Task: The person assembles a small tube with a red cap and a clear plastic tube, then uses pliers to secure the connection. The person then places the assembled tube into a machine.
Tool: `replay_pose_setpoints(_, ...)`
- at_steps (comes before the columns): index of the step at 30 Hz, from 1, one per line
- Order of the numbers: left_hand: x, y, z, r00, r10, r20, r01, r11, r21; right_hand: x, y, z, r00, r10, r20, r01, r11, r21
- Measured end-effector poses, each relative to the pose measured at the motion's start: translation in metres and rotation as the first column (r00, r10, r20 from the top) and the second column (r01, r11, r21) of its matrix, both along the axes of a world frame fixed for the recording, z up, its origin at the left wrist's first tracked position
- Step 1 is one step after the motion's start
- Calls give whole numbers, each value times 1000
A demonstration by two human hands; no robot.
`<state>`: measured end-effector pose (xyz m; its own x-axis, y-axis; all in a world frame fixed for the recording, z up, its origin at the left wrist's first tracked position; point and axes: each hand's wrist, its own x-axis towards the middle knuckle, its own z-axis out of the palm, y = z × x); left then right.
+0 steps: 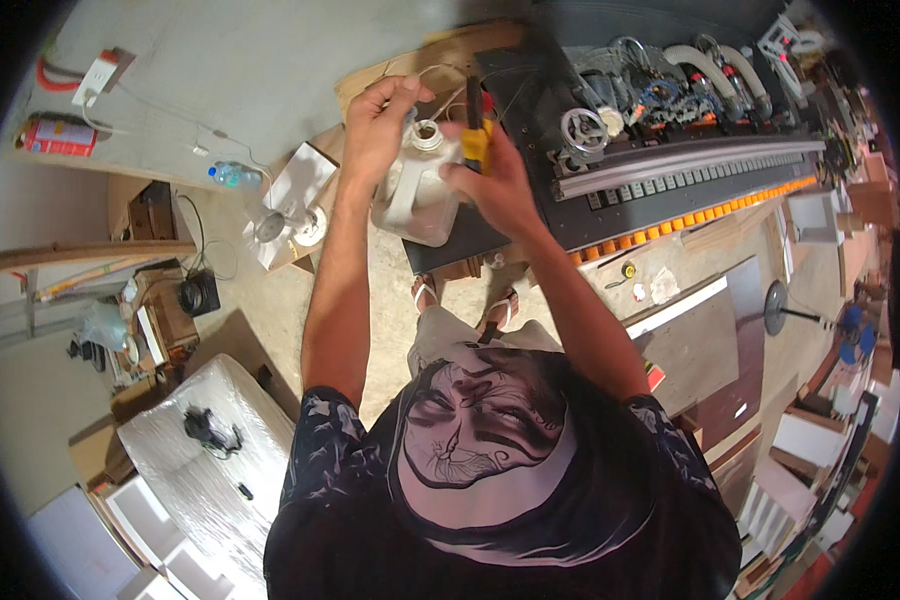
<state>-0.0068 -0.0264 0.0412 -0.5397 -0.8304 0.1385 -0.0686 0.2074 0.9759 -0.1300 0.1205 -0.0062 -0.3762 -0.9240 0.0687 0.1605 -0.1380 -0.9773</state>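
Fingertips of my left hand (378, 125) are pinched on a thin pale cord (440, 68), which arcs to the right; whether it is wire or tubing I cannot tell. My right hand (495, 180) is closed around a yellow-and-black hand tool (477, 145), its dark end pointing away from me. The tool's exact kind is unclear. Between my hands, a whitish translucent plastic jug (420, 205) stands uncapped at the near left corner of a dark machine bed (515, 215). My right thumb overlaps the jug's edge in the view; contact is unclear.
To the right, the machine carries a handwheel (583, 131), a long metal rail (690, 168) and a row of orange blocks (700, 215). Cardboard (370, 75) lies beyond the jug. At left are a water bottle (235, 176) and a plastic-wrapped stack (210, 440).
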Motion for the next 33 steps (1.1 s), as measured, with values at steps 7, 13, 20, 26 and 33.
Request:
replay_pose_setpoints(7, 0, -14, 6, 990, -14, -141, 43, 978, 204, 22, -45, -4, 992, 38, 119, -29, 997, -75)
replay_pose_setpoints(13, -19, -57, 37, 996, 12, -88, 12, 962, 273, 11, -46, -17, 1000, 13, -10, -13, 1000, -2)
replay_pose_setpoints(20, -25, -55, 34, 998, -2, -64, 18, 968, 251, -30, -1, 26, 722, -43, -691, 212, 964, 162)
replay_pose_setpoints(26, -19, -57, 31, 1000, -17, -17, 20, 971, 238, -30, 33, 132, 817, -409, -406, 255, 888, -382)
replay_pose_setpoints(33, -41, -73, 38, 994, 3, -107, 15, 985, 175, -24, 34, -5, 668, -97, -738, 294, 945, 142)
